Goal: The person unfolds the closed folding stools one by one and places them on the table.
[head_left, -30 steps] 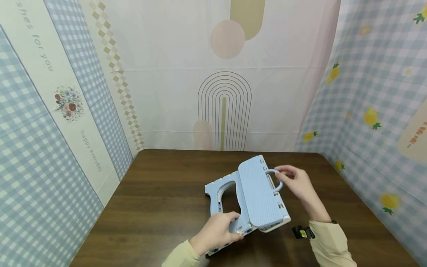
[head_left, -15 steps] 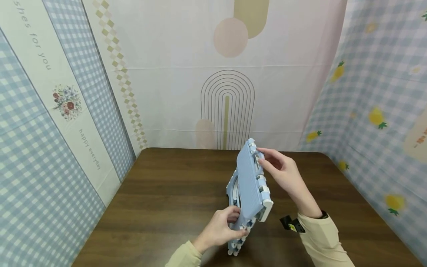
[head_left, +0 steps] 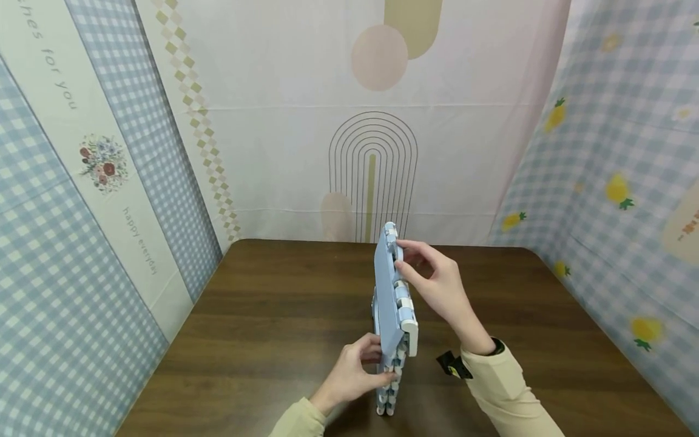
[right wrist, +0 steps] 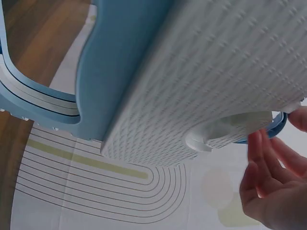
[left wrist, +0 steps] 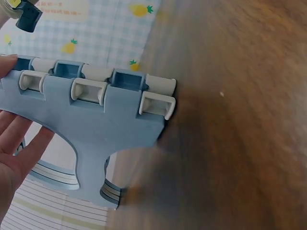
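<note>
A folding stool (head_left: 385,297), light blue and white, stands folded almost flat and edge-on on the brown table. My left hand (head_left: 349,373) grips its lower near side; in the left wrist view the fingers (left wrist: 14,134) reach behind the blue leg frame (left wrist: 91,120) at its opening, with the thumb at the hinged edge. Up at the top, my right hand (head_left: 437,282) pinches the blue carry handle (right wrist: 277,125). The right wrist view shows the textured white panel (right wrist: 192,81) of the stool, with a curved recess near that handle.
The wooden table (head_left: 262,340) extends around the stool. Patterned cloths hang behind it (head_left: 273,152) and at both sides. A small black device (head_left: 454,365) sits at the right wrist, below the sleeve.
The stool has turned from showing its broad blue face to edge-on, its two sides folding closer together. My right hand has moved left with the handle; my left hand keeps its grip.
</note>
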The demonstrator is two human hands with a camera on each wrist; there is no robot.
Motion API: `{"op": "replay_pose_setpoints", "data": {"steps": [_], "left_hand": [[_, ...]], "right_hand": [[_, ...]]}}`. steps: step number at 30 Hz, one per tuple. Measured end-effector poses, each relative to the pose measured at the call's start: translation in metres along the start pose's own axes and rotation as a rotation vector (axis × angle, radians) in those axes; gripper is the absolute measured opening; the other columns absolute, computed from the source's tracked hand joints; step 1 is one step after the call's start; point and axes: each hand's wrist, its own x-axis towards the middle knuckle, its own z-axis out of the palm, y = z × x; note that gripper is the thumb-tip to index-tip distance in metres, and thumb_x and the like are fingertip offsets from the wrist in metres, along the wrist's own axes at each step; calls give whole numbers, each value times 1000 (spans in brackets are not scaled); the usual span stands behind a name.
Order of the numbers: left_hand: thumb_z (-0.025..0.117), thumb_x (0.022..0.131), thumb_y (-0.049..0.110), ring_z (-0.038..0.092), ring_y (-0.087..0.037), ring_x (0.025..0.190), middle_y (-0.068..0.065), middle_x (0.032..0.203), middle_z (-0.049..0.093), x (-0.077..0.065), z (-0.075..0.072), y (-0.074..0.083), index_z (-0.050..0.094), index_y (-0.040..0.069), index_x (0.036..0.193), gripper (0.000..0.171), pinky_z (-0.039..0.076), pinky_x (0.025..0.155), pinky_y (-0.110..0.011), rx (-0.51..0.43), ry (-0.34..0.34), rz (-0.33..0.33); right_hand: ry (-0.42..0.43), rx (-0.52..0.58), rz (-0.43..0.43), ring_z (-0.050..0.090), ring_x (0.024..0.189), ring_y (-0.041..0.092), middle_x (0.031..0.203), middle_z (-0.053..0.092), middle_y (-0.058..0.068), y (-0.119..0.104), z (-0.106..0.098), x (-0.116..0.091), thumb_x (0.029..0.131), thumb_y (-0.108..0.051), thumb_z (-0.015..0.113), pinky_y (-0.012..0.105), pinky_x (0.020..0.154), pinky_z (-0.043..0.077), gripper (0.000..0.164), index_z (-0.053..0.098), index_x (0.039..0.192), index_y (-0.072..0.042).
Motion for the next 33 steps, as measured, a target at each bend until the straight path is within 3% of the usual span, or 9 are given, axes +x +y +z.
{"op": "replay_pose_setpoints", "data": {"steps": [7, 12, 15, 18, 21, 23, 26, 30, 33], "left_hand": [[72, 72, 6, 66, -14, 85, -16, 95, 69, -7, -6, -1, 53, 4, 103, 36, 54, 77, -27, -4, 0, 48], [72, 71, 5, 66, -15, 85, -16, 94, 69, -13, -9, -1, 54, 5, 101, 35, 54, 78, -29, 4, 4, 61], [72, 71, 5, 66, -15, 84, -16, 94, 69, -16, -11, 0, 54, 5, 100, 35, 54, 77, -32, -2, 4, 54], [72, 71, 5, 66, -14, 84, -16, 95, 69, -21, -12, 0, 54, 5, 100, 35, 55, 77, -34, -17, -1, 28], [72, 71, 5, 66, -16, 85, -17, 95, 68, -23, -12, 0, 53, 5, 101, 35, 54, 77, -35, -31, 1, 15], [72, 72, 5, 66, -17, 86, -17, 96, 68, -24, -11, -1, 53, 4, 101, 35, 54, 78, -34, -42, -2, 22], [71, 72, 4, 65, -18, 88, -18, 97, 68, -25, -11, -2, 53, 4, 103, 36, 54, 79, -31, -52, -5, 50], [69, 73, 2, 65, -19, 89, -19, 98, 67, -25, -12, -4, 52, 2, 104, 35, 53, 80, -29, -51, -7, 98], [69, 75, 3, 65, -20, 90, -20, 98, 67, -24, -13, -4, 52, 1, 103, 33, 53, 81, -30, -45, -14, 123]], "right_hand": [[-5, 8, 28, 54, 87, 11, 98, 62, 8, -37, 4, -8, 87, -10, 57, 22, 72, 47, 34, 54, 121, -8], [12, 95, 142, 53, 102, 5, 115, 59, 4, -12, 10, -38, 94, -20, 44, 16, 83, 45, 34, 47, 128, -20], [24, 184, 224, 54, 102, 2, 117, 58, 6, 4, 17, -67, 97, -23, 36, 18, 82, 47, 32, 48, 126, -17], [-45, 309, 290, 54, 107, 13, 123, 53, 16, 14, 25, -101, 100, -24, 24, 30, 83, 49, 39, 44, 129, -8], [-220, 397, 372, 49, 115, 32, 135, 39, 24, 23, 34, -132, 100, -29, 17, 50, 91, 43, 46, 32, 136, -3], [-356, 384, 354, 42, 118, 44, 137, 31, 30, 29, 42, -148, 100, -24, 23, 57, 93, 38, 47, 22, 138, 3], [-458, 369, 307, 44, 120, 35, 135, 34, 32, 35, 54, -163, 95, -14, 41, 46, 95, 42, 53, 18, 139, 4], [-351, 384, 306, 52, 110, 5, 128, 47, 23, 36, 68, -164, 87, -7, 55, 25, 90, 46, 54, 32, 136, -5], [-243, 381, 357, 53, 106, 0, 129, 48, 17, 33, 74, -161, 86, -9, 58, 24, 88, 46, 49, 41, 132, -13]]}}
